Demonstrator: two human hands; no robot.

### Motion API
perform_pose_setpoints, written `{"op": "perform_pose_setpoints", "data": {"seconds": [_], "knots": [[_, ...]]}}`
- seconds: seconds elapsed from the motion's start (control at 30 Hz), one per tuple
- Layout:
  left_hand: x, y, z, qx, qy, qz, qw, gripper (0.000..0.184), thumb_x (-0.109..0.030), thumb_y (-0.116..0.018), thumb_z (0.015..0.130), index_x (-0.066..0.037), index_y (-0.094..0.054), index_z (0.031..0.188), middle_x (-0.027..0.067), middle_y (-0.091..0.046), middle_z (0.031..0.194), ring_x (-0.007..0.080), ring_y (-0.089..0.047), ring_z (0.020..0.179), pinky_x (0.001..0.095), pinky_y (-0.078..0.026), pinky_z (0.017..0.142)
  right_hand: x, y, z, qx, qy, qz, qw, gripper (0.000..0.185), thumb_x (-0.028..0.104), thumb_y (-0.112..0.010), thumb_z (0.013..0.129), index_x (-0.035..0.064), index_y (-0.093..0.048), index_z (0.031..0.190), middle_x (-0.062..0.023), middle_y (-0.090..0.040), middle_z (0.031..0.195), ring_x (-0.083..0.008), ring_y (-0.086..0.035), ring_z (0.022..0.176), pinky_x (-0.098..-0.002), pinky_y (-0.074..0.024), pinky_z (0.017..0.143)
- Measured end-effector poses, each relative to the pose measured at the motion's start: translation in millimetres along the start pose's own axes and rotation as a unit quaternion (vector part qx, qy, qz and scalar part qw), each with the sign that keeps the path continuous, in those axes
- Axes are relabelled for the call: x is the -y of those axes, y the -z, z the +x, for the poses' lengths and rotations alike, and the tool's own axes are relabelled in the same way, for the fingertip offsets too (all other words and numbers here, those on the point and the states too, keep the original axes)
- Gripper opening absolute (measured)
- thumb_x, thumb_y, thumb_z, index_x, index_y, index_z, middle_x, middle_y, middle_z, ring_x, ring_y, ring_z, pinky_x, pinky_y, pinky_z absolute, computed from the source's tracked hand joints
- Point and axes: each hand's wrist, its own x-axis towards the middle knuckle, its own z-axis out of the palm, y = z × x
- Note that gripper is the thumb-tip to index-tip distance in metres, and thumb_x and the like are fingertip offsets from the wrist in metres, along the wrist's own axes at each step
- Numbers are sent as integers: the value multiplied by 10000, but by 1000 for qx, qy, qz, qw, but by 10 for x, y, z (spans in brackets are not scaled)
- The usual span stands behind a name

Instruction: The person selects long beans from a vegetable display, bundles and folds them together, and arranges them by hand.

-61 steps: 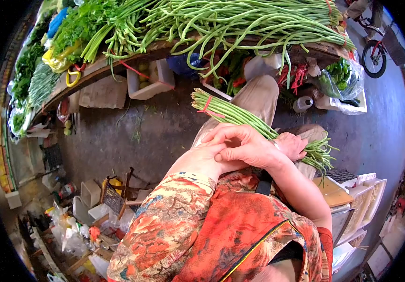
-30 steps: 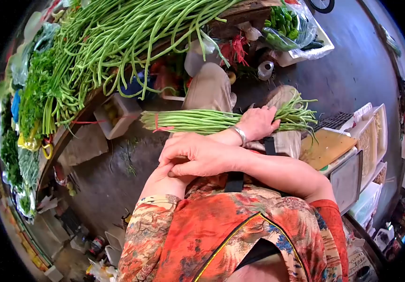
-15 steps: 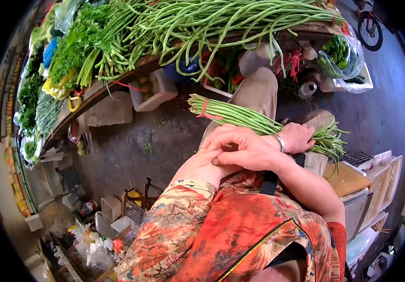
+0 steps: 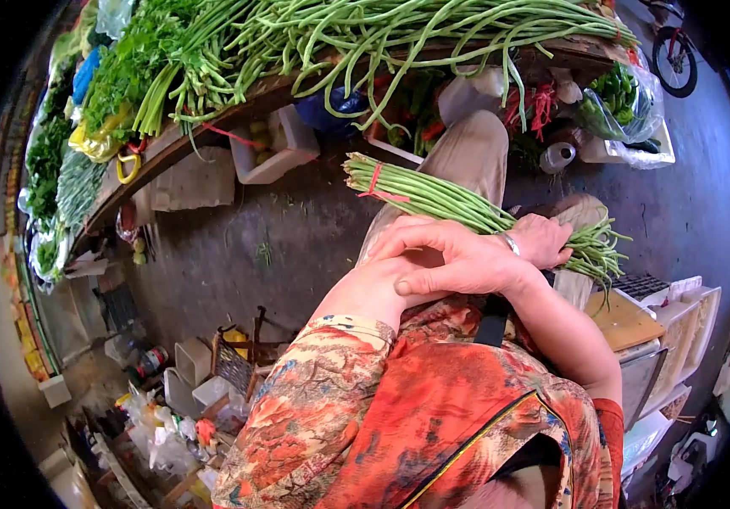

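Note:
A bundle of long green beans (image 4: 441,197) lies across the lap, tied with a red band near its left end. My arms are crossed. My left hand (image 4: 540,241), with a metal bracelet at the wrist, rests on the right part of the bundle, its fingers curled over the beans. My right hand (image 4: 441,254) is wrapped round my left forearm (image 4: 356,297), thumb on the near side, just below the bundle. The loose bean tips (image 4: 596,250) stick out beyond my left hand.
A wooden stall edge (image 4: 276,92) ahead bears heaped long beans (image 4: 365,34) and leafy greens (image 4: 132,72). Under it stand a white foam box (image 4: 293,153) and a blue bag (image 4: 331,110). Stacked trays (image 4: 679,339) stand at right, plastic litter (image 4: 161,437) at lower left, a bicycle (image 4: 674,59) at upper right.
The view swung aside and came back. Both hands kept their holds, the left on the bundle and the right on the forearm; the bundle has hardly moved on the lap.

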Motion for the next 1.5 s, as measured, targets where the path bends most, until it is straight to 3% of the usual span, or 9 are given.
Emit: {"op": "perform_pose_setpoints", "data": {"seconds": [0.63,0.93,1.0,1.03,1.07,1.17,1.3,1.5], "knots": [[12,0,-6,-9,-6,-10,1000,411,-401,-556,903,-9,-549,1027,241,-664,964,404,-664,867,505,-517,776,10,-28,16,-24,-26,-23,999,364,188,-708,878,10,-639,1188,-91,-602,1155,-199,-540,1128,-339,-396,1012],[-48,57,-16,4,12,-6,1000,393,-398,-533,924,-40,-536,1086,225,-659,987,416,-640,913,510,-508,804,-89,-59,38,-37,-64,24,997,260,149,-659,908,18,-646,1132,-67,-618,1110,-157,-559,1068,-309,-441,951],[-80,135,-38,17,7,-4,1000,394,-393,-523,926,-34,-528,1088,240,-656,1001,424,-631,933,513,-505,807,-170,-95,63,-53,-37,29,997,238,168,-657,909,29,-656,1103,-63,-644,1024,-156,-585,1003,-316,-465,912],[-75,120,-15,23,10,-8,1000,393,-390,-516,927,-28,-528,1080,242,-653,987,428,-630,924,521,-503,805,-221,-76,84,-58,17,-46,997,234,169,-656,909,28,-655,1096,-56,-648,1000,-158,-592,988,-316,-471,897],[-102,135,-24,20,16,-6,1000,398,-394,-512,927,-21,-532,1064,241,-651,971,432,-633,904,528,-502,802,-109,-85,72,-57,-30,-11,998,224,161,-652,911,22,-651,1086,-57,-642,1007,-159,-586,983,-311,-467,892],[-69,69,-51,-12,-12,4,1000,387,-385,-497,947,-11,-522,1043,255,-630,950,451,-620,845,534,-502,764,-355,-94,93,-49,-5,36,998,201,142,-634,919,7,-633,1068,-50,-622,1023,-131,-554,989,-296,-452,898],[-22,24,-10,24,-1,10,1000,474,-471,-487,934,-28,-539,1096,264,-650,986,442,-644,902,549,-511,796,-321,-109,98,-60,25,-2,998,194,149,-624,929,8,-617,1062,-11,-615,999,-104,-537,981,-283,-436,905],[-85,110,-41,29,5,3,1000,448,-455,-488,944,-26,-527,1067,263,-642,997,445,-632,927,540,-497,816,-250,-87,98,-47,13,-12,999,222,194,-618,953,13,-620,1082,-24,-615,1034,-120,-534,1011,-297,-412,935]]}}
